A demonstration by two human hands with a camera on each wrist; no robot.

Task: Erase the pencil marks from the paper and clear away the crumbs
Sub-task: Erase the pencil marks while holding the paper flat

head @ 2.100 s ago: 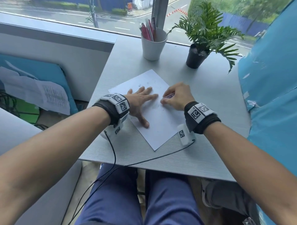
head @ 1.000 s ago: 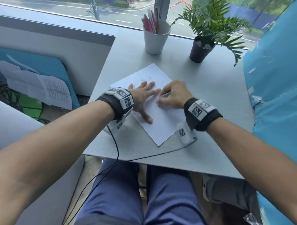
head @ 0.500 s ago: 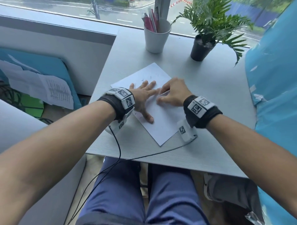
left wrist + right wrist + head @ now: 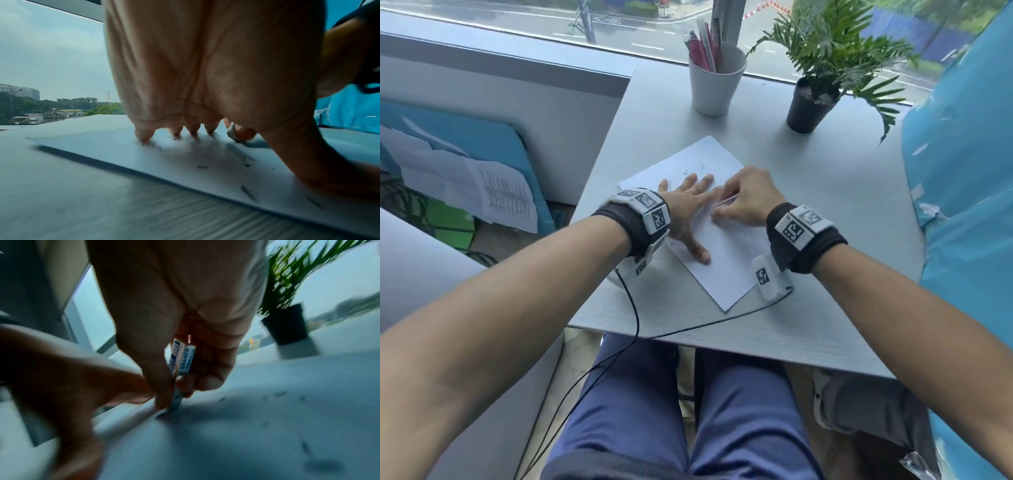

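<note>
from the head view, the paper [image 4: 726, 240] lies skewed on the grey table [image 4: 825, 212], one corner near the front edge; the left hand [image 4: 688, 212] is spread flat on it, fingers straight, and the right hand [image 4: 748, 202] sits just beside it, fingers curled round a sleeved eraser [image 4: 726, 200] pressed to the sheet. faint pencil marks [image 4: 702, 168] show beyond the fingers, so the erasing looks unfinished. the risk here: if the flat hand lets up, a hard stroke could drag or crumple the sheet. in the left wrist view, the fingertips [image 4: 144, 138] bear on the paper beside smudged marks, and dark crumbs [image 4: 201, 167] lie scattered under the palm; a sliding palm would likely grind them back into grey smears. the eraser's tip shows just past the fingers, close enough to bump them. in the right wrist view, blurred, thumb and fingers pinch the eraser by its blue and white sleeve, tip on the paper; pressing at that steep tilt might crease or tear the sheet. more crumbs lie toward the potted plant [image 4: 287, 321], and a careless sweep could scatter them across the table.
</note>
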